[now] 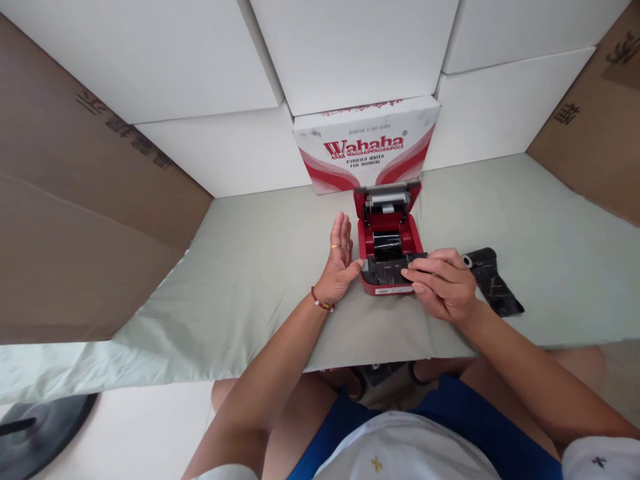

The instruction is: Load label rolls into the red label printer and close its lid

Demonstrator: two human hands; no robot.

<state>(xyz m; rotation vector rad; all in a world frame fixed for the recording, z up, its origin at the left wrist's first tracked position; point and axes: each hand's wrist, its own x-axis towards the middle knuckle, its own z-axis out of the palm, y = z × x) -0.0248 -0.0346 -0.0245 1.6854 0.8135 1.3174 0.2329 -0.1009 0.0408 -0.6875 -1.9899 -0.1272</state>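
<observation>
A small red label printer [367,288] sits on the cloth with its lid [359,201] raised. Inside lies a shiny black ribbon roll [387,243], and black film [389,271] spans the dark front part. My left hand [338,270] is at the printer's left side, fingers stretched out and thumb touching the front left corner. Over the front right corner, my right hand [445,283] has its fingers closed on the black ribbon's right end; the exact grip is partly hidden. Just right of that hand lies a loose black ribbon roll [493,277] with a crumpled tail.
Behind the printer stands a white and red Wahaba-style water carton [370,150], close to the raised lid. White boxes [350,53] form a wall at the back. Brown cardboard [90,200] stands at the left and more cardboard [590,120] at the right. A pale green cloth [270,267] covers the table.
</observation>
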